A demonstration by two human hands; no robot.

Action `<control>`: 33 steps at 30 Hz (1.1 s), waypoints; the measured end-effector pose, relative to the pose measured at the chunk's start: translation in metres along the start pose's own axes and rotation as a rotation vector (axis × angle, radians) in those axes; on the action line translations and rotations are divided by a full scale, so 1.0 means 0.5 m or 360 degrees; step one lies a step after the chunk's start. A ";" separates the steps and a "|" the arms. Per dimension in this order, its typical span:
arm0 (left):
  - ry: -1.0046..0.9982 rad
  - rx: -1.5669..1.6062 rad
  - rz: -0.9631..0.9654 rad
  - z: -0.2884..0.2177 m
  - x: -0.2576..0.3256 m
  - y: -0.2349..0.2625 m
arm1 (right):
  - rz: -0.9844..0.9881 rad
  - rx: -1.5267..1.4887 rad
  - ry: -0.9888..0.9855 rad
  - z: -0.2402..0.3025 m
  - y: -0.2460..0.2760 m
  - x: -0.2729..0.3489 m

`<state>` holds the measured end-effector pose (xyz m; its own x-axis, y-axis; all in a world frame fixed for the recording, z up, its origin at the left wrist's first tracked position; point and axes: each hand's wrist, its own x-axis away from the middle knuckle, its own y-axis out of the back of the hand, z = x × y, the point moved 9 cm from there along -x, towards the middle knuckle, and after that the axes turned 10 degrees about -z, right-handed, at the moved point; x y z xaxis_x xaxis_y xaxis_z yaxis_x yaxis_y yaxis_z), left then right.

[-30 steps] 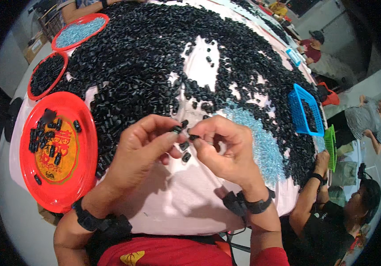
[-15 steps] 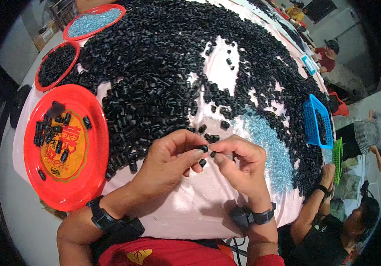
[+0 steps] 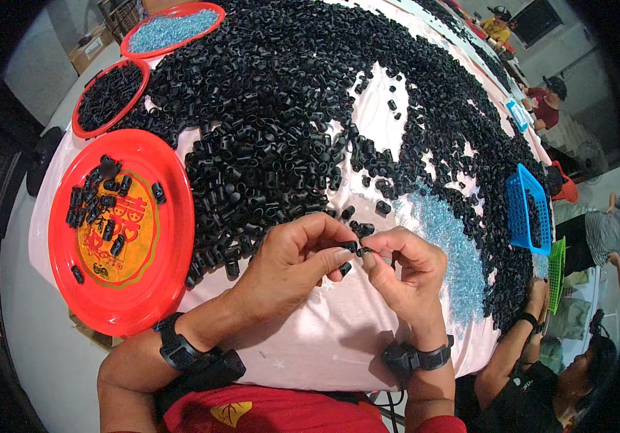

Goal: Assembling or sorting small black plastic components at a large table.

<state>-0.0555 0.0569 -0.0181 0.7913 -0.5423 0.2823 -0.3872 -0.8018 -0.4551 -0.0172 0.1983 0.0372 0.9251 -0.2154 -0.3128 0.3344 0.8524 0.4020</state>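
Observation:
My left hand (image 3: 292, 263) and my right hand (image 3: 405, 273) meet over the pink cloth near the front of the table. Both pinch a small black plastic piece (image 3: 355, 248) between thumb and fingertips. Just beyond them lies a huge heap of small black plastic pieces (image 3: 274, 123). To my left a large red plate (image 3: 155, 289) holds several finished black pieces. A patch of tiny light-blue bits (image 3: 448, 249) lies to the right of my right hand.
Two more red plates stand at the far left, one with black pieces (image 3: 110, 95), one with blue bits (image 3: 173, 29). A blue basket (image 3: 522, 209) and a green one (image 3: 556, 270) sit at the right edge. Another person's arm (image 3: 519, 339) reaches in at lower right.
The view has shifted slightly; my hands stay together near the heap, fingers still working a small black piece between them.

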 end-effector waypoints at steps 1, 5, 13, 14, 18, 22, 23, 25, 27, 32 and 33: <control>0.0001 0.0000 0.0004 0.000 0.000 -0.001 | -0.0032 -0.0013 0.0026 0.003 0.003 -0.001; -0.0044 -0.0079 0.0017 0.005 -0.003 0.003 | -0.0035 -0.0007 0.0058 0.010 0.000 -0.003; -0.0225 -0.0255 -0.0001 -0.010 -0.006 0.007 | 0.0041 0.0105 0.0195 0.023 -0.007 0.001; -0.0283 -0.0346 -0.0013 -0.015 -0.006 0.008 | 0.0043 0.0123 0.0246 0.028 -0.008 0.001; -0.0423 -0.0603 -0.0066 -0.022 -0.003 0.011 | 0.0061 0.0199 0.0273 0.035 -0.011 0.003; -0.0413 -0.0756 -0.0065 -0.013 -0.001 0.005 | 0.0106 0.0184 0.0254 0.032 -0.013 0.003; -0.0429 -0.0782 -0.0079 -0.015 0.001 0.008 | 0.0126 0.0160 0.0254 0.030 -0.017 0.004; -0.0441 -0.0808 -0.0088 -0.014 0.001 0.008 | 0.0136 0.0155 0.0235 0.029 -0.019 0.003; -0.0589 -0.0871 -0.0128 -0.028 0.007 0.005 | 0.0142 0.0239 0.0316 0.037 -0.021 0.005; -0.0580 -0.0772 -0.0168 -0.020 0.001 0.007 | 0.0121 0.0282 0.0245 0.032 -0.016 0.001; -0.0499 -0.0627 -0.0178 -0.013 -0.003 0.011 | 0.0125 0.0253 0.0102 0.019 -0.015 0.000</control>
<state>-0.0618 0.0518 -0.0157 0.9186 -0.3949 0.0167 -0.3931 -0.9171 -0.0670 -0.0181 0.1873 0.0425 0.9377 -0.1161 -0.3274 0.2907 0.7782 0.5566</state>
